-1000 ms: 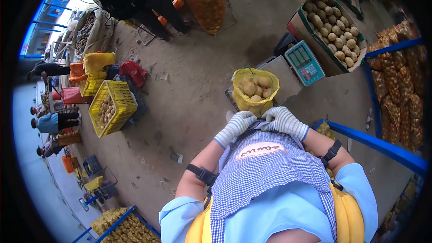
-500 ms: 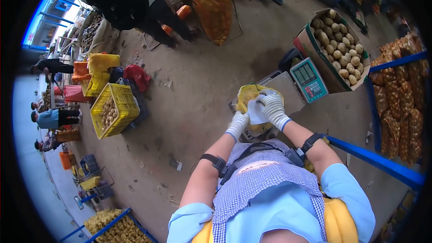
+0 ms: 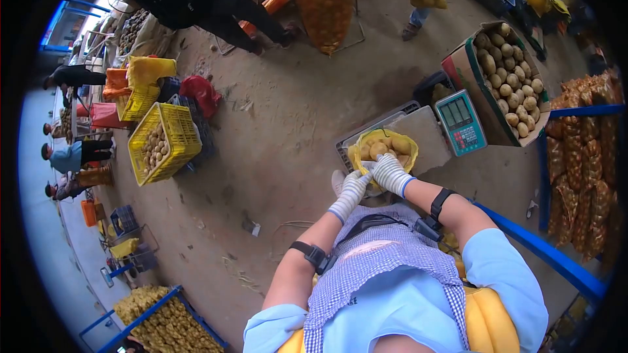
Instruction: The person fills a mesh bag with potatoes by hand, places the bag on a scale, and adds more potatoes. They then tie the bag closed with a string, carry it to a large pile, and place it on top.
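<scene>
A yellow mesh bag (image 3: pixel 403 146) with several potatoes (image 3: pixel 377 150) inside stands open at its top, beside the flat plate of a scale (image 3: pixel 425 132). My left hand (image 3: pixel 354 186), in a striped glove, is closed at the bag's near left edge. My right hand (image 3: pixel 390 173), gloved too, is closed at the near rim. A small piece of something white shows between the two hands; what exactly each hand's fingers hold is too small to make out. The scale's green display (image 3: pixel 461 122) sits to the right of the plate.
A cardboard box of potatoes (image 3: pixel 507 85) stands beyond the display. Filled net sacks (image 3: pixel 582 163) are stacked at right behind a blue bar (image 3: pixel 543 248). Yellow crates (image 3: pixel 163 144) stand at left. A person in dark clothes (image 3: pixel 222 10) stands at the top, near an orange net bag (image 3: pixel 325 3).
Both hands have drawn back to the bag's near edge, uncovering the potatoes. The white sheet that showed between them is now mostly hidden. A yellow net bag has come into fuller view at the top.
</scene>
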